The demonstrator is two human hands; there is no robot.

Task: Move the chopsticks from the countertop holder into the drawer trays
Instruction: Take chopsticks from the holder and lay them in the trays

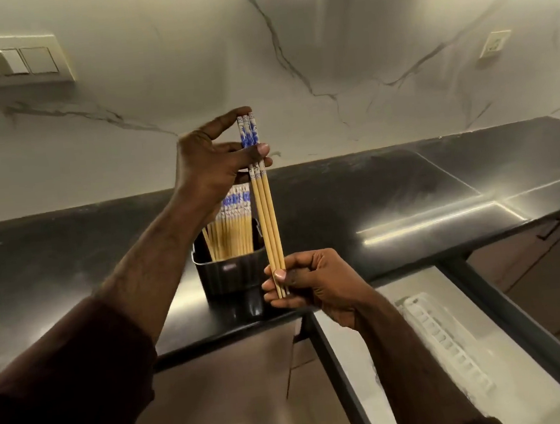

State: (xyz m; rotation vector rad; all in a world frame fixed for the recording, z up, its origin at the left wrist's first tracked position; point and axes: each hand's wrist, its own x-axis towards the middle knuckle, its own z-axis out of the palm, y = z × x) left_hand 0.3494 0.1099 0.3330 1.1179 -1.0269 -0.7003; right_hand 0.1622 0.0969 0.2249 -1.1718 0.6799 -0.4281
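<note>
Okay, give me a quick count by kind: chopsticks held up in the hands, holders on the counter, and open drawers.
Chopsticks held up by the left hand and right hand: 3
Black holder on the counter, with more chopsticks too bunched to count: 1
Open drawer: 1
Total: 5

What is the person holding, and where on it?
Three chopsticks: left hand pinches the blue-patterned top ends, right hand grips the plain tips.

Blue-and-white tops on pale bamboo, against black and marble.
The held chopsticks (267, 213) have tan shafts with blue-and-white patterned ends; those in the black holder (233, 272) match. The countertop (339, 199) is glossy black, the wall (326, 70) white with grey veins, the drawer tray (448, 339) white.
</note>
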